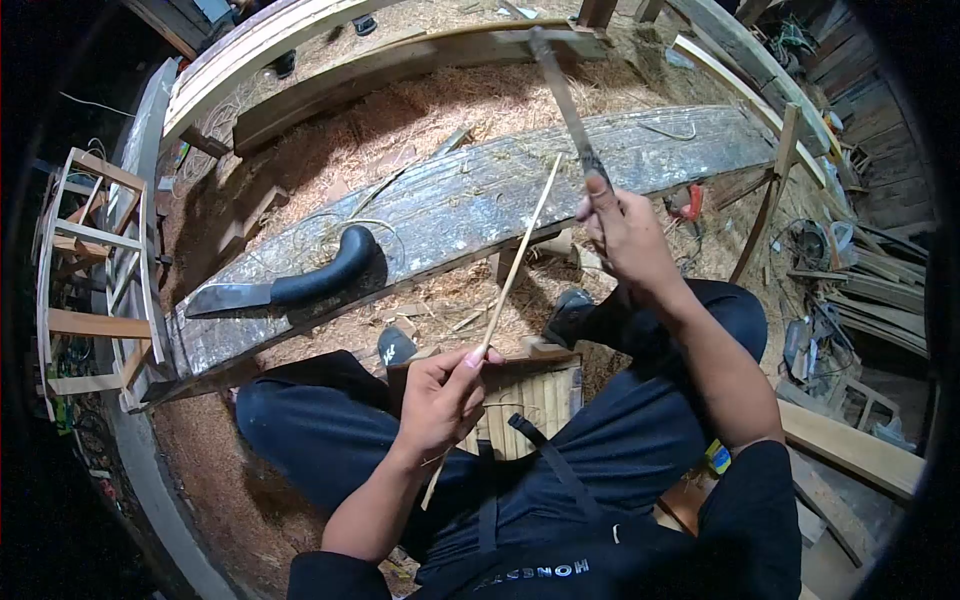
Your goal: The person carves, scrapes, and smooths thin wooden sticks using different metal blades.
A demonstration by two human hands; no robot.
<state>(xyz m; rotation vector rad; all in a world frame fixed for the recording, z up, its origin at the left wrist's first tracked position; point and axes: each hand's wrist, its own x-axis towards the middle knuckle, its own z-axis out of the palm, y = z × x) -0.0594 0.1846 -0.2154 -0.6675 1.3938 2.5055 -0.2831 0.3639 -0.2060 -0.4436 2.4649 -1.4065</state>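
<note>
My left hand (pixel 440 405) is closed in front of my lap, pinching a thin pale wooden strip (pixel 520 252) that looks like split bamboo or cane. The strip slants up to the right, its tip beside my right hand. My right hand (pixel 622 232) is wrapped around the lower end of a long, narrow, flat metal tool (pixel 565 100), which points up and away; whether it is a knife or a file I cannot tell. A broad-bladed knife (pixel 310 280) with a curved black handle lies on the worn plank bench (pixel 450 225) ahead of me.
Curly shavings (pixel 420 115) cover the floor. A slatted wooden frame (pixel 95 260) stands at left. A red-handled tool (pixel 692 203) lies by the bench's right end. Stacked wood strips (pixel 880 310) and a long board (pixel 850 445) are at right. A slatted piece (pixel 540 405) sits between my legs.
</note>
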